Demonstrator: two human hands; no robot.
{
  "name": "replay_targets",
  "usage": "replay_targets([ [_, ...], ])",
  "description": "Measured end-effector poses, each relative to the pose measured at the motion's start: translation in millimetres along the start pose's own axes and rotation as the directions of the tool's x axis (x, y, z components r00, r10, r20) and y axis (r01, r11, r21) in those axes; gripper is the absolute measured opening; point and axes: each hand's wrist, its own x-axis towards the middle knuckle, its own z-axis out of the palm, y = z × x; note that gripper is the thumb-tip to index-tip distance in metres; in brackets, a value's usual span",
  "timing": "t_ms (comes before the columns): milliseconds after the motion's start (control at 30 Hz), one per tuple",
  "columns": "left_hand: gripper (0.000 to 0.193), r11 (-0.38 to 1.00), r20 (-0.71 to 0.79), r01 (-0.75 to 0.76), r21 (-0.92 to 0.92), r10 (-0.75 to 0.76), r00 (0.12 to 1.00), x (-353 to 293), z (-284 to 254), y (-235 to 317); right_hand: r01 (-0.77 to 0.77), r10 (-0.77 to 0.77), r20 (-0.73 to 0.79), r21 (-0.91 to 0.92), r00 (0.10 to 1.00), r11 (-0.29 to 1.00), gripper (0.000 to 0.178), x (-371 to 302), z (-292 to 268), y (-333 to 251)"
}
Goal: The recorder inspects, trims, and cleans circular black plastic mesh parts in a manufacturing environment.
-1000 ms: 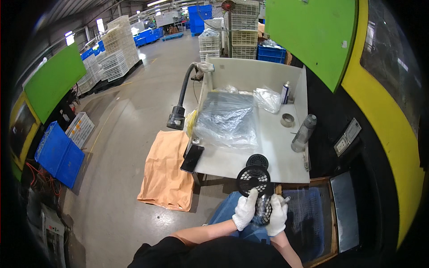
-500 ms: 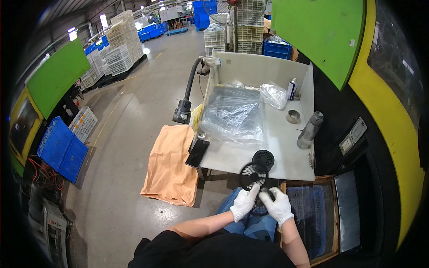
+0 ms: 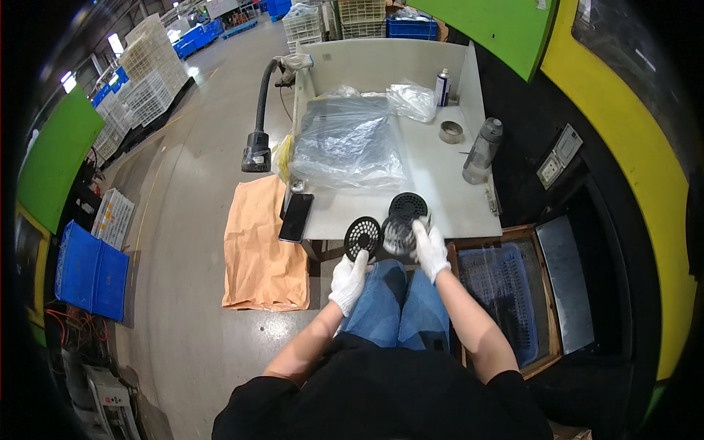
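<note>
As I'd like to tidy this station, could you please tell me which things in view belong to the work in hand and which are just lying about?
Work in hand:
slotted black disc, in left hand
blurred black disc, seemingly in right hand
likely third black disc, on worktop

Apparently lying about:
phone
bottle
spray can
grey ring

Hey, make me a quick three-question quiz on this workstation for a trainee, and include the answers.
1. True or false: the white-gloved left hand holds a black perforated disc.
2. Which is nearer the person: the spray can or the grey bottle?
3. Fill in the blank: the phone lies near the table's front ____ corner, as the person sees it.

Key: 1. True. 2. The grey bottle. 3. Left.
</note>
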Motion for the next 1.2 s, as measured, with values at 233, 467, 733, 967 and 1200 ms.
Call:
replay_targets([
  [233,0.034,0.906,0.282,-0.107,0.408,-0.013,0.959,-9,-15,-1,-0.083,0.055,-0.07,-0.525,0.996,0.847,0.065,53,-11,-13],
  [467,0.04,0.842,0.212,-0.131,0.523,0.021,0.977,-18,-8,25,0.171,-0.132,0.127,-0.387,0.983,0.906,0.05,11,-11,-41],
  [733,0.025,0.996,0.445,0.043,-0.081,-0.003,0.896,-6,24,49,0.174,-0.052,0.355,-0.319,0.933,0.932,0.044,-93,-5,-72],
  [967,0.024,0.925,0.423,0.253,-0.284,-0.116,0.899,-16,69,67,-0.013,-0.085,0.14,0.585,0.986,0.811,0.022,-112,-7,-44],
  [1200,0.028,0.998,0.429,-0.057,0.001,0.051,0.902,-31,75,56,0.304,-0.256,0.174,-0.365,0.951,0.88,0.023,-103,-52,-48],
])
